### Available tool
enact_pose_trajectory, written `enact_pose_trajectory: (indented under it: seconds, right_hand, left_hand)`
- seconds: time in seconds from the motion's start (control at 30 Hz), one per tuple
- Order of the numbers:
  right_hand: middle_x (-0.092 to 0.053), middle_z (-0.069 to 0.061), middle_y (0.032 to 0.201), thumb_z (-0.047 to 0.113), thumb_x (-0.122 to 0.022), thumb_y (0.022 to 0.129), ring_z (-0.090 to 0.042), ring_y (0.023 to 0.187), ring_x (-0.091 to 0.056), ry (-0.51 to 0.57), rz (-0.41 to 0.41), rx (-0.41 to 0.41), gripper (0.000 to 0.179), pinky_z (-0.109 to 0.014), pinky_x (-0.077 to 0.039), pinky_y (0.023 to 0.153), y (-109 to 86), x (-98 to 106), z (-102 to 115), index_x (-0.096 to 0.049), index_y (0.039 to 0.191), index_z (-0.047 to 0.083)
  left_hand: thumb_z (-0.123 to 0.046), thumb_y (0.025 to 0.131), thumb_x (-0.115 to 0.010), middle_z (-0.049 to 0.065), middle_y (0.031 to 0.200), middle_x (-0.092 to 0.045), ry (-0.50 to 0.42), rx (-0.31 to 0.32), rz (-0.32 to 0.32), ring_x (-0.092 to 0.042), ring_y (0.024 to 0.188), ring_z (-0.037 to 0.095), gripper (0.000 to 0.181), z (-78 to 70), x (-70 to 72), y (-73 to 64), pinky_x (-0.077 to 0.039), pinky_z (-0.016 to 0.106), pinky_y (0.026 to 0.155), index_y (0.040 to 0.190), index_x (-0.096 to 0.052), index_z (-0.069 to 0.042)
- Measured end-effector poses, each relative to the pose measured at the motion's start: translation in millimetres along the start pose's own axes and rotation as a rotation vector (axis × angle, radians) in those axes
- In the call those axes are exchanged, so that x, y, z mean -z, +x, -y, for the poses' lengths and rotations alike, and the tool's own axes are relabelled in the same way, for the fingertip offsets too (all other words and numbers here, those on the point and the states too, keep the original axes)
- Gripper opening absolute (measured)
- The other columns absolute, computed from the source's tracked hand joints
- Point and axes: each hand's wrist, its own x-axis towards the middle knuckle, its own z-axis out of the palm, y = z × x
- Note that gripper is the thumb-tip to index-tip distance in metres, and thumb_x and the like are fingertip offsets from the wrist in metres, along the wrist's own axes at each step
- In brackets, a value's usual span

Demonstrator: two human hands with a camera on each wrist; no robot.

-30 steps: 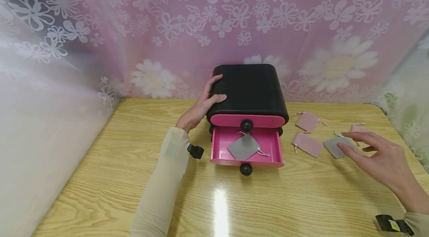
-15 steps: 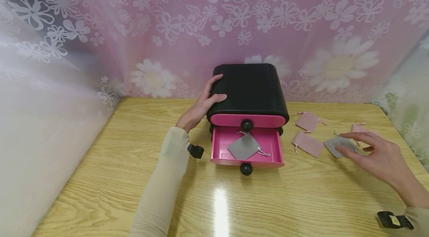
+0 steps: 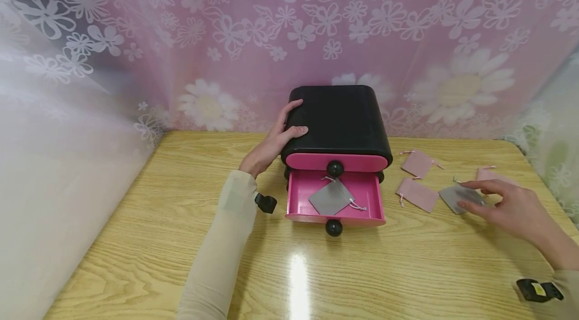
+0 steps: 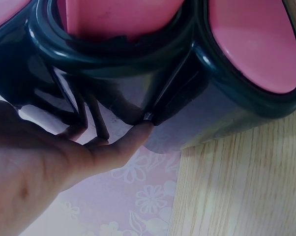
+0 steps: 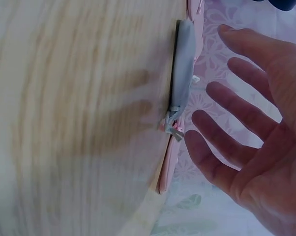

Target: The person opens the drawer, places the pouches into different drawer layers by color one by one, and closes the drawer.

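**Right hand [image 3: 515,207] poised over a grey pouch [image 3: 454,200], left hand [image 3: 273,141] on the drawer unit [image 3: 336,116]**

Nearest in the head view, a pale left sleeve [image 3: 217,259] runs up across the wood-grain table [image 3: 371,275]. A black wrist device [image 3: 538,290] with a yellow patch sits at the person's right wrist.

Just beyond, the lower knob [image 3: 333,228], round and black, fronts a pulled-out pink drawer [image 3: 298,202]. Inside lies a second grey pouch [image 3: 331,197], turned cornerwise, its white cord trailing to the right.

To the right, the right hand holds nothing: thumb and fingers are spread, and the right wrist view shows a gap between them and the first grey pouch, which lies flat on the table. Left of that pouch, just beside it, is a pink pouch [image 3: 417,194]; another pink pouch [image 3: 416,164] lies behind, and a third pink pouch [image 3: 493,174] is partly hidden past the right hand.

The left hand rests on the left edge of the black unit, thumb and fingers extended and apart. Above the pulled-out drawer, the upper drawer [image 3: 303,162] is pushed in.

Farthest back hangs a pink flowered curtain [image 3: 253,59].
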Motion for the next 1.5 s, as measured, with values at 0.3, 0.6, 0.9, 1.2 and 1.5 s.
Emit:
enact_pose_trajectory:
  seconds: [0.3, 0.6, 0.9, 1.2, 1.5]
  right_hand:
    - [-0.067, -0.032, 0.116, 0.030, -0.087, 0.080, -0.046, 0.087, -0.068, -0.027, 0.069, -0.011, 0.043, -0.029, -0.048, 0.052, 3.7, -4, -9, -0.076, 0.114, 0.005]
    - [-0.072, -0.023, 0.104, 0.028, -0.088, 0.078, -0.011, 0.073, -0.066, -0.029, 0.087, -0.017, 0.039, -0.022, -0.042, 0.054, 5.4, -7, -12, -0.078, 0.111, 0.008]
    - [-0.074, -0.019, 0.098, 0.026, -0.088, 0.078, 0.000, 0.071, -0.061, -0.011, 0.110, -0.031, 0.037, -0.022, -0.041, 0.055, 7.8, -6, -12, -0.079, 0.110, 0.009]
    - [-0.075, -0.014, 0.095, 0.023, -0.088, 0.079, 0.006, 0.069, -0.059, 0.007, 0.134, -0.049, 0.033, -0.021, -0.041, 0.055, 10.1, -6, -12, -0.079, 0.108, 0.010]
    - [-0.076, -0.005, 0.086, 0.016, -0.086, 0.080, 0.004, 0.065, -0.061, -0.001, 0.094, -0.022, 0.022, -0.023, -0.045, 0.057, 8.1, -10, -11, -0.081, 0.101, 0.012]
  left_hand:
    - [-0.039, 0.095, -0.059, -0.007, 0.168, -0.016, 0.004, -0.004, 0.001, -0.035, 0.149, 0.023, 0.067, 1.2, 0.5, 1.0, -0.029, 0.053, 0.123, 0.153, -0.028, -0.052]
    - [-0.037, 0.096, -0.059, -0.006, 0.167, -0.018, 0.001, -0.006, 0.002, -0.037, 0.148, 0.024, 0.066, 1.0, 0.9, 0.8, -0.030, 0.052, 0.122, 0.153, -0.029, -0.053]
    - [-0.038, 0.095, -0.059, -0.008, 0.168, -0.016, 0.016, 0.003, 0.000, -0.032, 0.150, 0.026, 0.067, 0.6, 1.6, 1.2, -0.029, 0.054, 0.122, 0.152, -0.028, -0.054]
    - [-0.038, 0.095, -0.059, -0.007, 0.167, -0.017, 0.017, 0.006, -0.002, -0.034, 0.149, 0.026, 0.067, 0.3, 1.7, 1.4, -0.030, 0.053, 0.122, 0.152, -0.028, -0.054]
    - [-0.037, 0.096, -0.059, -0.006, 0.168, -0.017, 0.014, 0.007, -0.002, -0.035, 0.149, 0.026, 0.067, -0.3, 1.1, 1.4, -0.030, 0.054, 0.122, 0.153, -0.027, -0.053]
